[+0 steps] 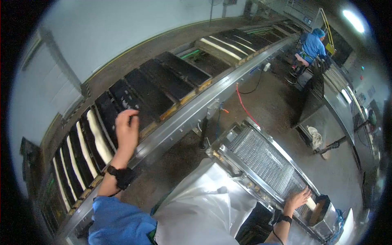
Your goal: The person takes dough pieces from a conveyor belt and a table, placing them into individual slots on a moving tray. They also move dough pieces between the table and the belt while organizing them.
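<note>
Over the dark baking pans on the long conveyor, my left hand (127,130) is raised with fingers loosely bent and apart, and I see nothing in it. Just left of it, a thick pale dough strip (98,136) lies lengthwise in a black pan. The pan under the hand (122,96) has some whitish specks on it. My right hand (298,199) rests fingers outstretched at the near end of a metal mesh belt (263,157). Beside its fingertips is a pale dough piece (311,203), partly hidden by the hand and close to a box-like metal end piece (320,210).
More dough strips (74,161) lie in pans at the left, others (223,48) farther along. A steel rail (179,108) edges the conveyor. A red hose (243,104) hangs near the mesh belt. A co-worker in blue (312,45) stands at the back right by a metal table (337,104).
</note>
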The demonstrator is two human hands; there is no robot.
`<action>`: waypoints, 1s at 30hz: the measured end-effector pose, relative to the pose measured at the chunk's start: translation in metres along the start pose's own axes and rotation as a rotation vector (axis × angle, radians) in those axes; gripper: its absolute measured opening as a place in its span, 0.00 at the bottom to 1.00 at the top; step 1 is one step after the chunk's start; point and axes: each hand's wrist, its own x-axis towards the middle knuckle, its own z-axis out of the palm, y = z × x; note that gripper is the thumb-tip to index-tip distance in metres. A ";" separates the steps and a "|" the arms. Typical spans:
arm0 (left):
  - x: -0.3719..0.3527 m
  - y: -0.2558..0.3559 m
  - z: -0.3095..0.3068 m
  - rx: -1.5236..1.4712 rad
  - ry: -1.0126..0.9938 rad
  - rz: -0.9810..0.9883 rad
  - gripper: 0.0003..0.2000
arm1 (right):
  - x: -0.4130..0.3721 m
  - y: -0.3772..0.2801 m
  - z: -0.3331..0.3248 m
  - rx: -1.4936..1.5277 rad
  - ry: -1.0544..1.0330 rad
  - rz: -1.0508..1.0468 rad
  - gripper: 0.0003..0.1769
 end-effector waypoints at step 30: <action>0.032 0.100 0.219 -0.075 -0.655 0.596 0.15 | -0.006 -0.062 -0.065 0.309 -0.036 -0.177 0.09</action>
